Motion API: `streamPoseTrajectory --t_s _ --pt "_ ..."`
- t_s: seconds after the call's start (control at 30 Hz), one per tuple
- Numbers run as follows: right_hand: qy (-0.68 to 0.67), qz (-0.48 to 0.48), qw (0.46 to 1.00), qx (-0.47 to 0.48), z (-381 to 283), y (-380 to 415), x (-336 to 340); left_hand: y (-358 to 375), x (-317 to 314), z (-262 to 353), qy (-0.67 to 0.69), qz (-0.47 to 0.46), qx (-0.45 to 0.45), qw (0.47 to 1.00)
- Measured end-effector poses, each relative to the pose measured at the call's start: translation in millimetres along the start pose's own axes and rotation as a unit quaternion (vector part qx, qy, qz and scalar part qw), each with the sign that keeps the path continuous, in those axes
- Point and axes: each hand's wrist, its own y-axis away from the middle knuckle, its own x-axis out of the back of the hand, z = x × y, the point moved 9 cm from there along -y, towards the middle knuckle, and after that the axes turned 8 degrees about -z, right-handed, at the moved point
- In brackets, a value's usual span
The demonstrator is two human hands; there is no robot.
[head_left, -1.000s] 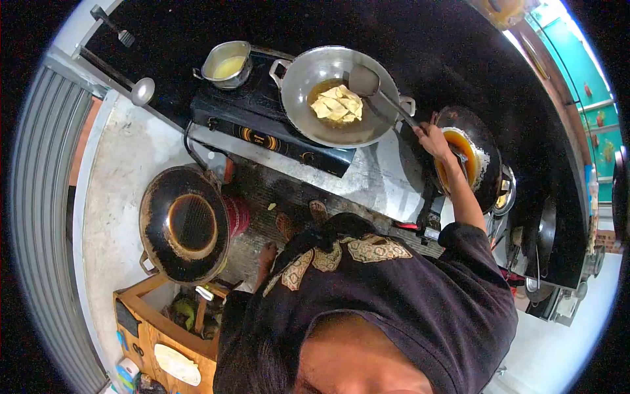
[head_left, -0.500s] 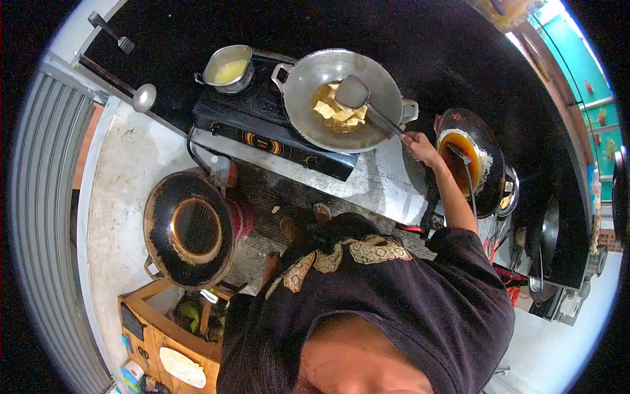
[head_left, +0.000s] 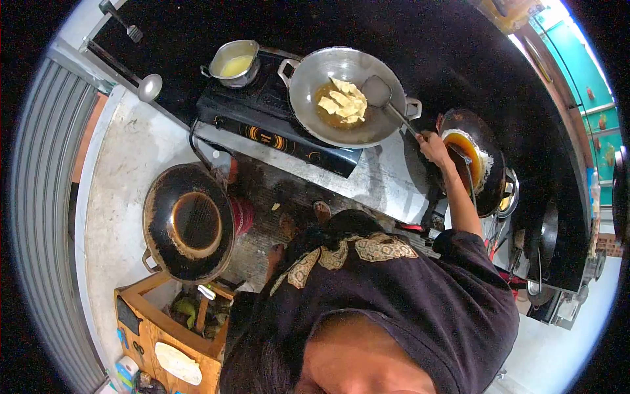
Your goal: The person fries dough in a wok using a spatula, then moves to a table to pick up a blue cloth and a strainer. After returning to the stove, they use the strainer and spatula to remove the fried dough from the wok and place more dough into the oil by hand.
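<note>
My right hand (head_left: pixel 433 148) is closed around the handle of a metal wok spatula (head_left: pixel 377 90). The spatula's broad blade is inside a large silver wok (head_left: pixel 315 72), on the right side of a pile of pale yellow food pieces (head_left: pixel 346 102). These pieces lie in a little brownish oil at the wok's bottom. The wok sits on the right part of a black gas stove (head_left: pixel 275 138). My left hand is out of sight.
A small pot (head_left: pixel 235 64) of yellow liquid stands on the stove's left. To the right, a dark wok (head_left: pixel 479 171) holds brown oil and a utensil. Another blackened wok (head_left: pixel 164 236) is at lower left, above a wooden cabinet (head_left: pixel 144 305). A ladle (head_left: pixel 149 87) lies at upper left.
The spatula blade has moved right, off the food, and my right hand has shifted right and slightly down with it. The yellow pieces are now heaped closer together.
</note>
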Motion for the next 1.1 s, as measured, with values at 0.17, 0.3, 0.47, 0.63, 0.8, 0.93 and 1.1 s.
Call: streamPoseTrajectory --t_s 0.17,0.3,0.47,0.63,0.8,0.93,1.1 --pt "-0.278 -0.214 0.929 -0.120 -31 36 -27 16 -1 -11 0.102 -0.003 0.013 0.995" --pt "-0.365 -0.331 0.859 -0.137 -51 40 -58 32 5 -10 0.145 -0.012 0.024 0.989" --pt "-0.422 -0.335 0.834 -0.114 -79 35 -77 47 7 -4 0.203 -0.008 0.047 0.978" --pt "-0.333 -0.205 0.917 -0.078 -78 19 -63 61 12 -5 0.259 -0.007 0.128 0.957" --pt "-0.178 -0.099 0.979 0.016 -73 5 -34 61 6 -9 0.151 -0.031 0.097 0.983" --pt "0.050 0.080 0.987 0.127 -97 21 -9 31 -3 -26 -0.057 0.033 -0.024 0.998" --pt "0.041 0.062 0.991 0.111 -134 55 0 43 -1 -20 0.127 0.006 0.063 0.990"
